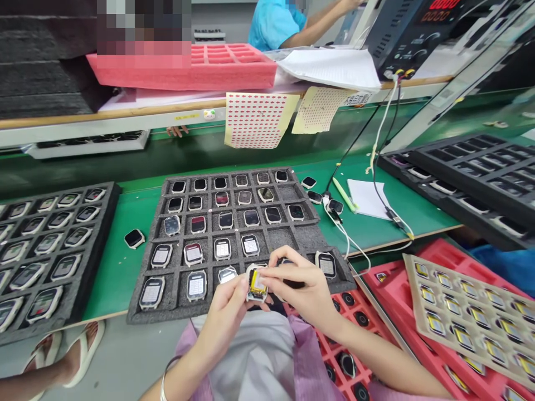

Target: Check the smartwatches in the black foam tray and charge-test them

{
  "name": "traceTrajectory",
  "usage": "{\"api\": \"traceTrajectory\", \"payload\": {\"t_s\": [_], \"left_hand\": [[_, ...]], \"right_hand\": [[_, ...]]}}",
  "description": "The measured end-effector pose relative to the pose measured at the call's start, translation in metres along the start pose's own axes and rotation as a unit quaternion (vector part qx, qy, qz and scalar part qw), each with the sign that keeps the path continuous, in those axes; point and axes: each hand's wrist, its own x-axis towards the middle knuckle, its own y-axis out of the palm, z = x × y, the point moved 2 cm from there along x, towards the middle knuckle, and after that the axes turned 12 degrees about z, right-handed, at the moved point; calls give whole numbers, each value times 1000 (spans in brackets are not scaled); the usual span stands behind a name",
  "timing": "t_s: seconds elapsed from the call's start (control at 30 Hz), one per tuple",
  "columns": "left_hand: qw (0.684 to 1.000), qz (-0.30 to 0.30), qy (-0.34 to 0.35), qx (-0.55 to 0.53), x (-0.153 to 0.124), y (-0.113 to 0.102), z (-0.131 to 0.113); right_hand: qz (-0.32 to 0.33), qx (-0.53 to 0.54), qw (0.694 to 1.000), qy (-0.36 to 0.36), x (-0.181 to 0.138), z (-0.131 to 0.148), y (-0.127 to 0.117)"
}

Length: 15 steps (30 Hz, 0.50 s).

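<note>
My left hand and my right hand meet over my lap, just in front of a grey foam tray. Between them sits a small white watch module with a yellow part. The left fingers pinch it from the left and the right fingertips press on its top edge. A dark piece shows under the right palm; I cannot make out what it is. The tray's cells hold several smart-watch bodies, some with lit screens and some dark.
A second grey tray of watches lies at the left, black trays at the right, red foam trays and a beige tray of yellow-edged parts lower right. Cables, a notepad, loose watches and dot-sticker sheets lie beyond. A person in blue works at the back.
</note>
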Motion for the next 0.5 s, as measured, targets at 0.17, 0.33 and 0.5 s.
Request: {"api": "traceTrajectory", "payload": {"t_s": [0.17, 0.33, 0.5], "left_hand": [[1000, -6, -3, -1, 2, -2, 0], [999, -5, -5, 41, 0, -6, 1], [968, -39, 31, 247, -5, -5, -4]], "right_hand": [[10, 59, 995, 84, 3, 5, -1], [21, 65, 991, 119, 4, 5, 0], [-15, -29, 991, 127, 1, 6, 4]]}}
